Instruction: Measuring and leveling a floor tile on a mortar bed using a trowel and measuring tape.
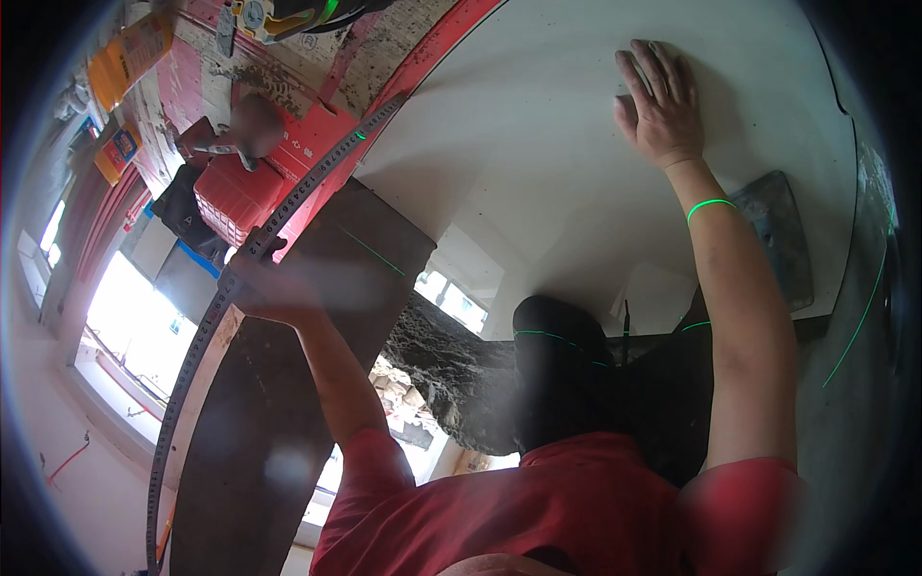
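My right hand [665,120] lies palm down, fingers stretched out, on a large pale glossy tile [538,125]. A green laser line crosses its wrist. On the left side, my left hand [267,280] is closed around a long dark measuring rule [317,171] with pale markings. The rule's upper end reaches the tile's left edge, and its other end runs down to the lower left. Part of the left hand's grip is blurred and hidden. Beside my right forearm, a dark rectangular plate-like thing [783,245] rests on the tile; its kind is unclear.
A red plastic crate [230,197] stands left of the tile, near red sheeting [322,120]. At the top is a yellow-and-black device [279,17]. Rough dark mortar [447,370] shows by my knees. A dark grey slab surface [259,413] lies below my left arm.
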Tool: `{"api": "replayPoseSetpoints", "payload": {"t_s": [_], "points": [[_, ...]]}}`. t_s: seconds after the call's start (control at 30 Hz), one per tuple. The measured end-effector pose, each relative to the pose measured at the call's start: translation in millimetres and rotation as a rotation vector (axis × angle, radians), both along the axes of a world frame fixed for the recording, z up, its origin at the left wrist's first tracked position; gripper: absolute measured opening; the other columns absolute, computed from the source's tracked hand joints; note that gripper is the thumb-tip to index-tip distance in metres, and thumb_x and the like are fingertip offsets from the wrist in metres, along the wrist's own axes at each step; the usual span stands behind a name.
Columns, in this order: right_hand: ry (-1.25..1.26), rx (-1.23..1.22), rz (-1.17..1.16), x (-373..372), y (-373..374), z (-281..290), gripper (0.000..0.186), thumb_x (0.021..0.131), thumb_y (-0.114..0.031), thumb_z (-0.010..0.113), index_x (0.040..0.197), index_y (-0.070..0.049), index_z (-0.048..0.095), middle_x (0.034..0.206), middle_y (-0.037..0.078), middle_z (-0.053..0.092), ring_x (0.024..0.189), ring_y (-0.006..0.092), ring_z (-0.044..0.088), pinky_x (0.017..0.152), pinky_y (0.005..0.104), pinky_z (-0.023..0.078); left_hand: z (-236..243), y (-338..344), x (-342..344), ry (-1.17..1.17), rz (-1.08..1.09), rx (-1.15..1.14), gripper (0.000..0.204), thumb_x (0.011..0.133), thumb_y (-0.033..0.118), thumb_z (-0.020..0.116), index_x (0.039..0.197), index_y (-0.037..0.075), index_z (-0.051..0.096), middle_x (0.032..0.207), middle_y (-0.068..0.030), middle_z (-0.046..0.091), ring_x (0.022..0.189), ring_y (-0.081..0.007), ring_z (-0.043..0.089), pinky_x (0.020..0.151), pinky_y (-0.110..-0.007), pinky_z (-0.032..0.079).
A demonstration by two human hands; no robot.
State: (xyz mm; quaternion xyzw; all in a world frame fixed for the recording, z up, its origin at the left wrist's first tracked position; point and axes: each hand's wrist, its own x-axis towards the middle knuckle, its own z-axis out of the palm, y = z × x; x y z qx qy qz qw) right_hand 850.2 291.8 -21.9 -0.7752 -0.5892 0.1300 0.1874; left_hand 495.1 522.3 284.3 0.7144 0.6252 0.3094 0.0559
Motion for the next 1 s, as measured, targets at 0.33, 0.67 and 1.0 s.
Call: {"api": "replayPoseSetpoints", "payload": {"t_s": [0.33, 0.67, 1.0], "points": [[-0.006, -0.004, -0.003, 3.2, -2.1, -0.7, 0.068, 0.095, -0.038, 0.067, 0.158, -0.022, 0.048, 0.166, 0.003, 0.042, 0.155, 0.0263, 0.036, 0.126, 0.0558, 0.028, -0.9, 3.9, -15.7, 0.096, -0.038, 0.015, 0.049, 0.111, 0.036, 0.050, 0.089, -0.006, 0.063, 0.075, -0.0133, 0.071, 0.065, -0.0200, 0.069, 0.061, -0.032, 0.056], [-0.048, 0.038, 0.008, -0.4, -3.1, -0.7, 0.062, 0.094, -0.042, 0.066, 0.151, -0.021, 0.054, 0.162, 0.004, 0.043, 0.151, 0.0290, 0.039, 0.126, 0.0574, 0.030, 109.1, -79.7, -56.1, 0.829, -0.102, 0.043, 0.033, 0.108, 0.036, 0.060, 0.112, 0.004, 0.064, 0.105, -0.0121, 0.070, 0.099, -0.0278, 0.070, 0.087, -0.047, 0.055], [-0.169, 0.169, 0.118, 2.3, -19.8, 15.3, 0.058, 0.098, -0.045, 0.064, 0.146, -0.014, 0.057, 0.156, 0.009, 0.051, 0.149, 0.0308, 0.041, 0.127, 0.0541, 0.028, 222.1, -360.5, -126.0, -0.908, -0.010, -0.242, 0.039, 0.113, 0.043, 0.048, 0.103, 0.008, 0.062, 0.066, 0.0019, 0.039, 0.056, -0.0109, 0.037, 0.052, -0.027, 0.037]]}}
